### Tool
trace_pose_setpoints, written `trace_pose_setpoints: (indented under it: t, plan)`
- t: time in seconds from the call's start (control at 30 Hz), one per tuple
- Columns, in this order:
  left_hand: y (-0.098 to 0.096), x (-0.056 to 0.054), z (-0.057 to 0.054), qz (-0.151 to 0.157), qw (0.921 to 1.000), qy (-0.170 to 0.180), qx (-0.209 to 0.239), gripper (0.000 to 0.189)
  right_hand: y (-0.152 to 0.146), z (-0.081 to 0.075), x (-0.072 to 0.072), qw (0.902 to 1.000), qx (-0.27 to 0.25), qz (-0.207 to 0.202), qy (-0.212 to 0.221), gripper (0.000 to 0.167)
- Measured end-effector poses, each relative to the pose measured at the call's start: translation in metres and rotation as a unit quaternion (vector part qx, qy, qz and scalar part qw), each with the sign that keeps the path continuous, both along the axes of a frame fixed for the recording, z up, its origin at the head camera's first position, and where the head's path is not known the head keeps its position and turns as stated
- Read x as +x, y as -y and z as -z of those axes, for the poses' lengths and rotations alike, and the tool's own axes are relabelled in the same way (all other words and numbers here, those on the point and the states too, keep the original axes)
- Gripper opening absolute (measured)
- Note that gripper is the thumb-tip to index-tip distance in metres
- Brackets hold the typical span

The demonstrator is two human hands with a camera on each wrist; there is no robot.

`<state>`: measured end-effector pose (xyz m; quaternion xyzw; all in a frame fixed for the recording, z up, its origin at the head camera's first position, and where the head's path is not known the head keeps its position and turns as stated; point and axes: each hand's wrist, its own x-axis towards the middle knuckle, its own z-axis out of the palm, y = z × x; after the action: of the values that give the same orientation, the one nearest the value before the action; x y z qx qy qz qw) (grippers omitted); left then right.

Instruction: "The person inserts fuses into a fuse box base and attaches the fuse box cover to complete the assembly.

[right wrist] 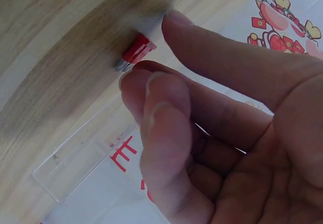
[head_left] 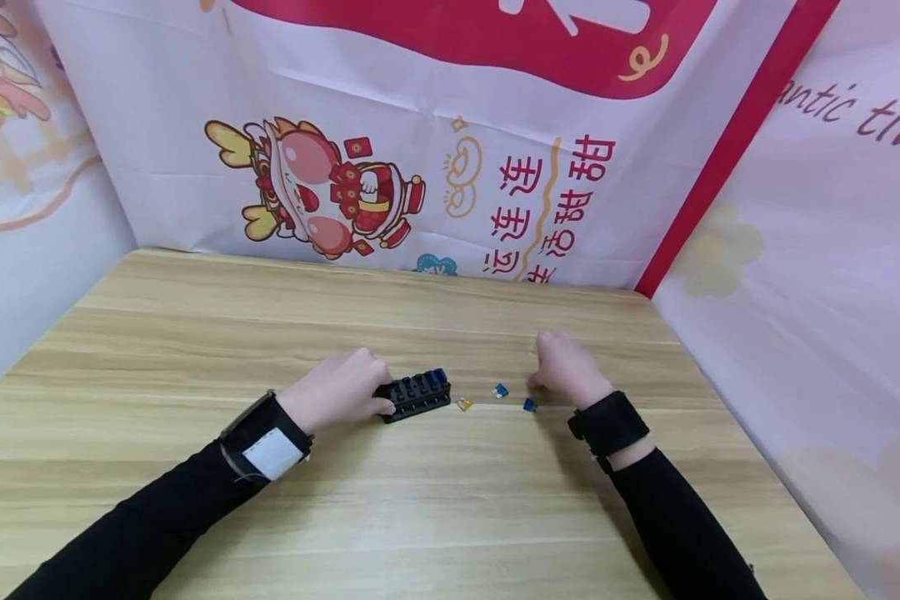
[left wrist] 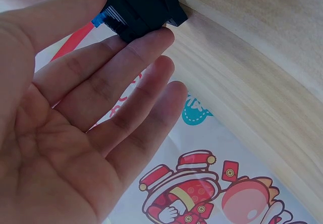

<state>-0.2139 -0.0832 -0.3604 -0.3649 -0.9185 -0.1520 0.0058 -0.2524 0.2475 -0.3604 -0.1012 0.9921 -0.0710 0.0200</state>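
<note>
A black fuse box lies on the table, its near end between the thumb and fingers of my left hand. Blue blade fuses sit in its far end. In the left wrist view, the thumb and two fingertips hold the black box, while the other fingers extend free. My right hand is low over the table, to the right of the loose fuses. In the right wrist view, a red blade fuse lies right at the fingertips, with the thumb and index finger apart around it.
Between the hands lie a yellow blade fuse, a blue fuse and another blue fuse. A clear plastic cover rests beyond the right fingers. A printed cloth hangs along the table's back edge.
</note>
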Motion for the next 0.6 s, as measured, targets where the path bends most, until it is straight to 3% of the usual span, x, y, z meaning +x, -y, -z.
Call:
trace_pose_setpoints:
  t: [0.6]
  plan:
    - [-0.0004,0.0010,-0.0001,0.005,1.0000,0.000,0.005,0.018,-0.0060,0.0025,-0.0008,0.9996,-0.026,0.013,0.006,0.030]
